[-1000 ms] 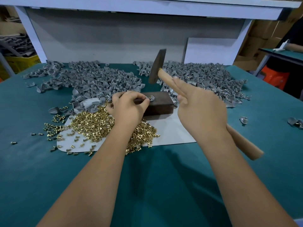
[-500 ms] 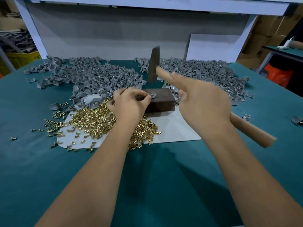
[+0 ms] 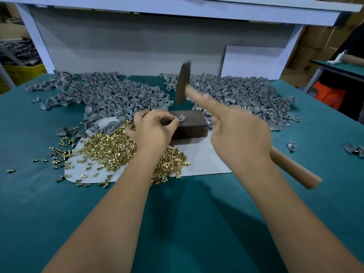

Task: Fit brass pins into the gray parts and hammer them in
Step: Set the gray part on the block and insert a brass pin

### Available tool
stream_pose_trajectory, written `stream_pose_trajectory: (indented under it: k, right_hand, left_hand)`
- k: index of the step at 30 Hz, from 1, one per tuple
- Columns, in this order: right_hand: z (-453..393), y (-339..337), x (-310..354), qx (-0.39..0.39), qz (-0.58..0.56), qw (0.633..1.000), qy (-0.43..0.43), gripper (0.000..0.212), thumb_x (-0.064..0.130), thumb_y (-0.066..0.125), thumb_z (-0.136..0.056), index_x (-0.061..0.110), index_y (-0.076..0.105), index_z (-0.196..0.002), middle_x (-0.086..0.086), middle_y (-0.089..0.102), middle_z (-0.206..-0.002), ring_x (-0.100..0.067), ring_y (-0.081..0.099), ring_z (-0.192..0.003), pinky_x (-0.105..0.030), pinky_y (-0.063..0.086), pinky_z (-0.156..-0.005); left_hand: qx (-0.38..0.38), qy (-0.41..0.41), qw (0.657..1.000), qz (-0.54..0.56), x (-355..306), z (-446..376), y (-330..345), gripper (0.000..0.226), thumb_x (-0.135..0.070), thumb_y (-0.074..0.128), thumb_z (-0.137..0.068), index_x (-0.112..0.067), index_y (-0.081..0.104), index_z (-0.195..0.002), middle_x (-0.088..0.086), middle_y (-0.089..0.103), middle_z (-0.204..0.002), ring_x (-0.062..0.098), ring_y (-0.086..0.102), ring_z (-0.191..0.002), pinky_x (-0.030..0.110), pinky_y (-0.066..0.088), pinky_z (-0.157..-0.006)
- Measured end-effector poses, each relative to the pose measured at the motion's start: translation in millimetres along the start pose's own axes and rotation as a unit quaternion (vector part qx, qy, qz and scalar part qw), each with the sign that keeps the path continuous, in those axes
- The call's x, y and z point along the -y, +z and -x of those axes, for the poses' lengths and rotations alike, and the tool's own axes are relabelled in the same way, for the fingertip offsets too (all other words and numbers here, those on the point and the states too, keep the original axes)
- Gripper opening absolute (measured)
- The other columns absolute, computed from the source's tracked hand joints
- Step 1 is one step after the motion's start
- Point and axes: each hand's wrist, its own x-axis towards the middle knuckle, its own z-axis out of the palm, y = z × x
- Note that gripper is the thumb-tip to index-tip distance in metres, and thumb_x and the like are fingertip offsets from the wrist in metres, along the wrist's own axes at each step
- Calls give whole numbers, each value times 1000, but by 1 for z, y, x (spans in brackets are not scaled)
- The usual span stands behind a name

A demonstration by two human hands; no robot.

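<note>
- Small gray moulded part (image 3: 181, 118) sat on the top left of the dark brown rectangular block (image 3: 192, 126), pinched at its left edge by the left hand (image 3: 152, 131), fingers curled round it.
- Right hand (image 3: 239, 134) wrapped the wooden-handled hammer (image 3: 291, 169); index finger lay straight along the handle. The dark steel head (image 3: 182, 83) was above the block, apart from the part.
- Loose brass pins (image 3: 110, 148) lay on the white sheet (image 3: 206, 162), just left of the block.
- Hammer head and right hand were blurred; any pin in the part was too small to make out.
- Heaps of gray parts (image 3: 236, 93) covered the teal bench (image 3: 187, 213) behind.
</note>
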Motion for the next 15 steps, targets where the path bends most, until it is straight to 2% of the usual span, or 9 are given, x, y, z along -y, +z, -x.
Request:
stream_pose_trajectory:
  k: [2,3,6,8,9,11,13,15]
  right_hand:
    - [5,5,-1,58,-9,998,-16,64,21,51,-92,57,25,-138,-2,64,-90,-30,60,-72,-30,31,-56]
    - [5,5,-1,59,-16,998,-9,63,22,51,-92,58,27,-137,-1,64,-90,-29,61,-74,-30,29,-55]
    - [-2,1,-3,-3,-46,998,39,59,23,54,-92,59,32,-133,0,50,-71,-26,45,-56,-26,20,-46]
    - [-4,1,-5,-32,-56,996,65,54,25,53,-93,56,37,-134,5,42,-70,-20,36,-53,-26,20,-45]
    - [-2,2,-6,-26,-48,996,65,53,25,51,-93,55,37,-134,5,43,-71,-21,38,-54,-27,21,-46]
    - [4,5,-5,36,-36,998,41,55,26,49,-94,58,33,-135,1,54,-77,-28,50,-62,-29,27,-52]
    - [7,9,-6,86,-43,994,41,55,26,50,-93,59,34,-134,-3,66,-91,-30,62,-78,-31,31,-59]
    - [6,10,-7,65,-49,995,56,52,26,51,-93,58,37,-133,-2,66,-91,-30,62,-77,-30,30,-58]
  left_hand:
    - [3,-7,1000,2,-1,0,0,16,-49,74,-79,-45,64,-69,-31,59,-93,9,34,-128,30,6,-76]
    - [5,-11,1000,4,-2,0,0,16,-50,74,-79,-45,64,-69,-31,59,-94,9,34,-128,30,6,-77]
    - [-10,-16,1000,-3,-3,1,2,17,-48,75,-79,-45,64,-67,-28,66,-99,10,35,-129,32,7,-82]
    - [-10,-12,1000,-7,-3,0,3,20,-46,75,-80,-44,62,-65,-26,65,-97,12,36,-130,35,9,-86]
    - [-6,-13,1000,-7,-2,-1,4,21,-46,75,-80,-45,62,-64,-27,64,-96,12,35,-130,37,11,-89]
    - [4,-17,1000,-9,-1,-1,2,21,-48,74,-80,-45,62,-64,-29,61,-96,11,33,-129,38,12,-91]
    - [13,-14,1000,-7,-1,-1,2,17,-50,73,-81,-46,63,-68,-29,63,-102,11,32,-129,35,10,-85]
    - [8,-15,1000,-8,-2,-1,1,13,-50,74,-81,-44,66,-72,-28,65,-107,10,32,-130,32,8,-82]
